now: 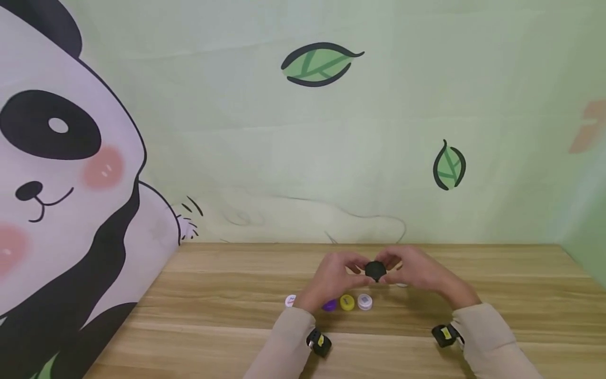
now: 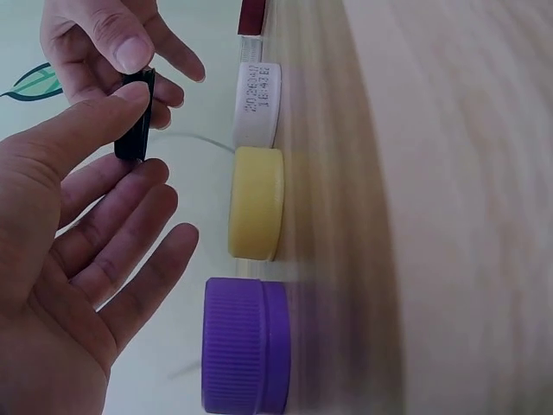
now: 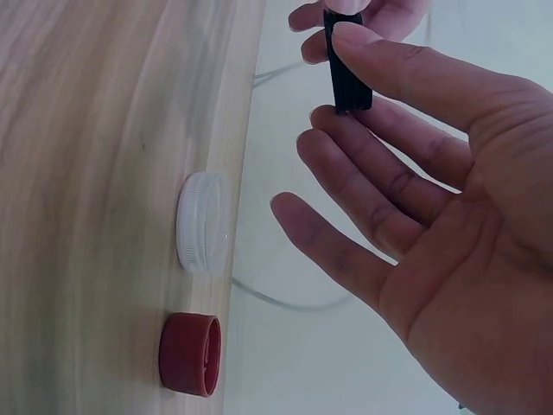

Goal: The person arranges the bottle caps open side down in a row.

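Observation:
Both hands hold a black bottle cap (image 1: pixel 375 270) between them, raised above the wooden table. From the left side, the left hand (image 1: pixel 333 276) pinches its edge with thumb and fingertips. The right hand (image 1: pixel 418 271) pinches the opposite edge. In the left wrist view the black cap (image 2: pixel 134 125) appears edge-on, with the left thumb on its near face. Seen from the right wrist, the right thumb presses the black cap (image 3: pixel 350 78) against the fingers, while the other fingers lie spread apart. The hands hide part of its rim.
On the table nearer the body stand a purple cap (image 2: pixel 242 346), a yellow cap (image 1: pixel 347 302), a white cap (image 1: pixel 365 301) and another white cap (image 1: pixel 291 301) with print. A red cap (image 3: pixel 186 354) and a whitish lid (image 3: pixel 199 225) lie by the right hand. Behind is a printed backdrop (image 1: pixel 236 131).

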Demonstrator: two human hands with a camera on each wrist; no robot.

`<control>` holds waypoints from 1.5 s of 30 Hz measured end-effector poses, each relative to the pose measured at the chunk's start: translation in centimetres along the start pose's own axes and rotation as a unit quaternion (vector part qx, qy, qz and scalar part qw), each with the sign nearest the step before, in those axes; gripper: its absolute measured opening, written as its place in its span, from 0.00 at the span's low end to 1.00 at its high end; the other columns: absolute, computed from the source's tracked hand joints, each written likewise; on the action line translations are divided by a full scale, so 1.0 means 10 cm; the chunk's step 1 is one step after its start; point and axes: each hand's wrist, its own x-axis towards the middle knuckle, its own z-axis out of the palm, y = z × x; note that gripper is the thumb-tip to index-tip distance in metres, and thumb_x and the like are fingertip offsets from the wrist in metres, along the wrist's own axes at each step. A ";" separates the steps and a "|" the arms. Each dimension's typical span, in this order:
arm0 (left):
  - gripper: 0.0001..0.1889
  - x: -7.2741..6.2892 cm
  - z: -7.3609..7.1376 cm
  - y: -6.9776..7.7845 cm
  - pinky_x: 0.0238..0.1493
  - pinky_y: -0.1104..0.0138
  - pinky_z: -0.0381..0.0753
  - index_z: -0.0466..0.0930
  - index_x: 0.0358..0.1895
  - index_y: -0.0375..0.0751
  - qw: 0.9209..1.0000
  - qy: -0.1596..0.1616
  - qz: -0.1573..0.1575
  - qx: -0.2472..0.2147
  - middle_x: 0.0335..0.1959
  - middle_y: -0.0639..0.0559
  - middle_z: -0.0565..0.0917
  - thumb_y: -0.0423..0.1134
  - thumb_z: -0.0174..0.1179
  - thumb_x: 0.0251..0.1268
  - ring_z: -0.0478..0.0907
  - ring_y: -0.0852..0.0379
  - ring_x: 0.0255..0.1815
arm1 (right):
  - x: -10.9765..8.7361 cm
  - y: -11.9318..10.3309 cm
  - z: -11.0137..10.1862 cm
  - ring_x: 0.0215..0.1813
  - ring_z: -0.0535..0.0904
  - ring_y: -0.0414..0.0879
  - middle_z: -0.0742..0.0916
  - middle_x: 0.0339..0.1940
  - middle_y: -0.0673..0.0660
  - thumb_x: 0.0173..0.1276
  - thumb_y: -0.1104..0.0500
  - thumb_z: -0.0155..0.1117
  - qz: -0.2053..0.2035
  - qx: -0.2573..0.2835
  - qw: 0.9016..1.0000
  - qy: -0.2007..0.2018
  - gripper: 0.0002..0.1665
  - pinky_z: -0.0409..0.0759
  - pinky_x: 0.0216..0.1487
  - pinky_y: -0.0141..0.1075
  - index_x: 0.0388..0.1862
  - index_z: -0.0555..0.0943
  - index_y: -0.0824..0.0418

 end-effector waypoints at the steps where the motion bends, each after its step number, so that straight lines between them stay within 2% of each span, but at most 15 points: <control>1: 0.15 0.00 0.01 0.00 0.47 0.72 0.82 0.92 0.51 0.44 1.000 0.000 0.001 -0.001 0.47 0.59 0.91 0.41 0.78 0.63 0.85 0.66 0.43 | -0.01 0.00 0.00 0.50 0.85 0.50 0.90 0.44 0.50 0.65 0.62 0.80 -0.002 0.001 1.000 0.000 0.18 0.81 0.56 0.58 0.52 0.86 0.63; 5: 0.15 0.00 0.02 0.01 0.48 0.71 0.83 0.92 0.51 0.42 1.000 0.000 0.012 0.002 0.46 0.58 0.92 0.41 0.79 0.63 0.85 0.65 0.43 | -0.04 0.01 -0.01 0.49 0.86 0.51 0.90 0.44 0.52 0.64 0.63 0.80 -0.015 0.007 1.000 0.000 0.19 0.82 0.56 0.58 0.53 0.85 0.65; 11: 0.15 0.00 0.04 0.04 0.46 0.74 0.82 0.92 0.50 0.42 1.000 -0.008 0.011 0.001 0.43 0.59 0.91 0.41 0.80 0.61 0.83 0.67 0.43 | -0.12 0.01 -0.02 0.50 0.86 0.53 0.89 0.46 0.54 0.66 0.65 0.79 -0.022 0.031 0.999 -0.007 0.19 0.87 0.51 0.48 0.53 0.84 0.66; 18: 0.15 0.00 0.07 0.11 0.44 0.76 0.82 0.92 0.48 0.41 1.000 -0.020 0.007 -0.008 0.40 0.55 0.91 0.40 0.81 0.59 0.85 0.66 0.41 | -0.22 0.01 -0.03 0.49 0.86 0.50 0.89 0.46 0.52 0.66 0.62 0.80 -0.024 0.016 1.000 -0.007 0.18 0.85 0.54 0.54 0.52 0.85 0.65; 26: 0.15 0.00 0.12 0.15 0.46 0.75 0.81 0.92 0.48 0.42 0.999 -0.048 0.015 0.008 0.41 0.58 0.92 0.40 0.81 0.60 0.85 0.68 0.41 | -0.30 0.06 -0.04 0.48 0.86 0.47 0.89 0.44 0.50 0.65 0.59 0.81 -0.021 0.006 1.000 -0.014 0.19 0.85 0.53 0.54 0.50 0.85 0.63; 33: 0.16 -0.01 0.15 0.16 0.46 0.74 0.80 0.92 0.49 0.44 0.997 -0.079 0.002 0.014 0.42 0.62 0.91 0.42 0.81 0.60 0.83 0.70 0.42 | -0.34 0.10 0.00 0.47 0.84 0.46 0.88 0.43 0.50 0.63 0.59 0.83 0.001 0.004 1.000 -0.023 0.20 0.85 0.50 0.44 0.51 0.85 0.63; 36: 0.15 -0.01 0.15 0.18 0.47 0.74 0.80 0.92 0.49 0.43 0.996 -0.090 -0.001 0.020 0.43 0.62 0.91 0.42 0.81 0.60 0.83 0.70 0.44 | -0.36 0.11 0.02 0.46 0.84 0.45 0.88 0.43 0.49 0.63 0.59 0.83 0.003 0.007 1.000 -0.027 0.21 0.84 0.50 0.43 0.51 0.85 0.63; 41: 0.14 -0.01 0.15 0.21 0.50 0.74 0.80 0.92 0.48 0.43 0.993 -0.110 -0.012 0.034 0.45 0.60 0.92 0.40 0.81 0.60 0.85 0.69 0.46 | -0.38 0.14 0.06 0.46 0.85 0.46 0.89 0.43 0.51 0.62 0.61 0.83 -0.020 0.011 0.999 -0.028 0.21 0.85 0.50 0.44 0.50 0.84 0.64; 45: 0.15 -0.02 0.15 0.22 0.50 0.74 0.80 0.92 0.49 0.43 0.991 -0.120 -0.016 0.055 0.45 0.59 0.92 0.40 0.81 0.60 0.84 0.69 0.46 | -0.38 0.15 0.10 0.46 0.85 0.46 0.88 0.43 0.50 0.61 0.61 0.83 -0.022 0.005 0.999 -0.032 0.21 0.85 0.50 0.44 0.50 0.84 0.64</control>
